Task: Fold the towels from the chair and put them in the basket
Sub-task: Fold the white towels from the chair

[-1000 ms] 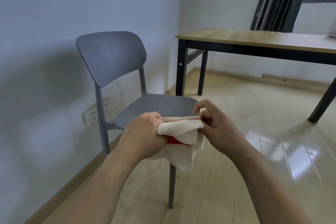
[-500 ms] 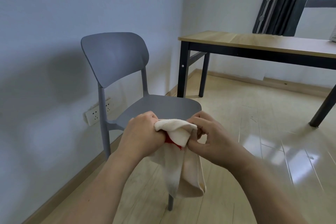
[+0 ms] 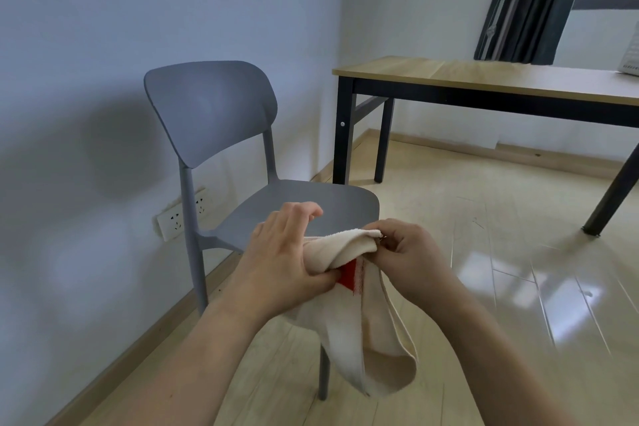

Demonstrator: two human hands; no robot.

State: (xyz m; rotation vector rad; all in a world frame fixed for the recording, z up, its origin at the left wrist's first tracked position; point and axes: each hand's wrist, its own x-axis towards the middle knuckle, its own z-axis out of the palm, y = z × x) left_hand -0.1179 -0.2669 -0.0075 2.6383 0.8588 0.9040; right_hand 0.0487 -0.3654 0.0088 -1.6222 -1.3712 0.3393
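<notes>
Towel (image 3: 359, 315) hangs between your hands: right hand (image 3: 409, 258) pinches top edge at 3 o'clock, left hand (image 3: 283, 259) thumb-pinches folded layers for alignment.

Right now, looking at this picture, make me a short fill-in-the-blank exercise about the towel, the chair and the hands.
1. Both hands hold a cream towel with a patch coloured ____.
2. The right hand pinches the towel's upper ____.
3. The chair behind the hands is coloured ____.
4. The left hand holds the towel with its ____ pressed on the cloth.

Missing words: red; edge; grey; thumb
</notes>
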